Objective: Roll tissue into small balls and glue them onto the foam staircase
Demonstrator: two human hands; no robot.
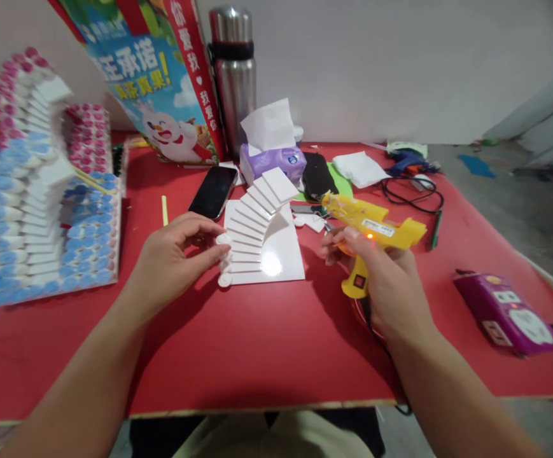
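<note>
My right hand (391, 280) is wrapped round the handle of a yellow hot glue gun (385, 226), its nozzle pointing left and an orange light glowing on its side. At the left edge of a white staircase model (247, 245), my left hand (185, 248) pinches a small white roll (223, 239) between thumb and fingers. The model has fanned, curving steps on a flat white base (288, 251). Another white roll (225, 280) sits at the model's lower left corner. The rolls between them are partly hidden by my fingertips.
A finished-looking model (42, 210) covered in blue and pink rolls stands at left. Behind are a phone (214, 191), purple tissue pack (273, 162), steel flask (233, 83) and printed bag (156, 83). A purple power box (508, 312) lies right, cables (412, 194) farther back.
</note>
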